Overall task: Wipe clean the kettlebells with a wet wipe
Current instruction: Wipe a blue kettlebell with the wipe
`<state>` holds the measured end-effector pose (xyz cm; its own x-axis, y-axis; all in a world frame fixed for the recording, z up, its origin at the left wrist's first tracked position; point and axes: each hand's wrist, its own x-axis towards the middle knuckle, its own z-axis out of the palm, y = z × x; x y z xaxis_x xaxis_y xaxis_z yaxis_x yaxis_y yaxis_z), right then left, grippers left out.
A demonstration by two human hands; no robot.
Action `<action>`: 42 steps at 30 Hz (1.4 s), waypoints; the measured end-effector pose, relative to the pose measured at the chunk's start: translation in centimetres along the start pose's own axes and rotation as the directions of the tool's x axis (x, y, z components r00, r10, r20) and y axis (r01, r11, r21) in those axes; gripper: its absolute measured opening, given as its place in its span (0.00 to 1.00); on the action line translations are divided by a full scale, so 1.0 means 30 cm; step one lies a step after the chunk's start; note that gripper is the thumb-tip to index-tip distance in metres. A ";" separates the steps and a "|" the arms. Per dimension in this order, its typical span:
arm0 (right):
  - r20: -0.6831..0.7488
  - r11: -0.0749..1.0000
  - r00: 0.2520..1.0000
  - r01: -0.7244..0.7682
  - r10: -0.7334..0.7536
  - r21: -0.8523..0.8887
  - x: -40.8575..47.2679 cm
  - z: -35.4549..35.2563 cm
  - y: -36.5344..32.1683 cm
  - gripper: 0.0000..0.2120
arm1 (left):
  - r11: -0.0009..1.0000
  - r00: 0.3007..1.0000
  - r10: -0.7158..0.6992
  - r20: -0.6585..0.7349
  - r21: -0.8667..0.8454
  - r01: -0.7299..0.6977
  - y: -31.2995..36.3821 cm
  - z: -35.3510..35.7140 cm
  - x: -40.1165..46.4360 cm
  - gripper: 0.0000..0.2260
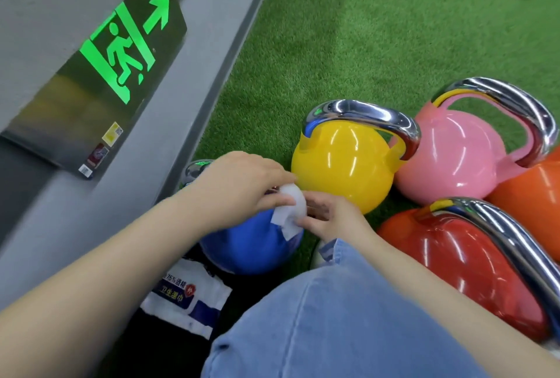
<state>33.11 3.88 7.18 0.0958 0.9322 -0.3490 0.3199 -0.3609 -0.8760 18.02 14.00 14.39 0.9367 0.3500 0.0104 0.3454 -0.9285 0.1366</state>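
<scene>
Low in the centre of the frame, the left hand (242,186) and right hand (328,217) both pinch the white wet wipe (291,211) above the blue kettlebell (251,244), so unfolding it flat first would likely wipe that shell best.

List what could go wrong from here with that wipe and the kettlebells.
1. Both hands, left hand and right hand, pinch the wet wipe only at its edges above the blue kettlebell; a loose grip may drop it onto the turf.
2. The kettlebells are packed tight: yellow kettlebell against the pink kettlebell, so their facing sides could go unwiped.
</scene>
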 end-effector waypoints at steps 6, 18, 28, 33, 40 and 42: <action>0.028 0.910 0.993 0.118 -0.117 -0.397 0.049 -0.006 -0.034 0.17 | 0.989 0.988 -0.143 -0.056 0.039 0.145 -0.072 -0.025 0.043 0.32; 0.048 0.865 0.981 -0.142 0.188 -0.481 0.049 0.049 0.114 0.12 | 0.970 0.966 -0.244 -0.090 -0.013 0.244 -0.064 0.004 0.054 0.23; -0.032 0.828 0.987 -0.147 0.155 -0.541 0.073 0.031 0.037 0.14 | 0.966 0.966 -0.256 -0.012 0.031 0.257 -0.065 0.003 0.060 0.20; -0.065 0.772 0.972 -0.220 0.227 -0.596 0.101 0.026 0.050 0.18 | 0.964 0.965 -0.262 -0.011 0.045 0.262 -0.066 0.002 0.061 0.19; -0.071 0.699 0.979 -0.187 0.191 -0.691 0.091 0.030 0.027 0.16 | 0.964 0.966 -0.259 -0.005 0.057 0.259 -0.068 0.009 0.063 0.18; -0.087 0.755 0.974 -0.216 0.207 -0.619 0.096 0.030 0.039 0.16 | 0.965 0.966 -0.259 -0.010 0.051 0.259 -0.068 0.012 0.063 0.18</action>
<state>32.90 6.11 4.86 0.2415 0.8361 -0.4926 0.8042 -0.4565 -0.3805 19.11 16.52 13.78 0.8148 0.5796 -0.0153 0.5787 -0.8112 0.0837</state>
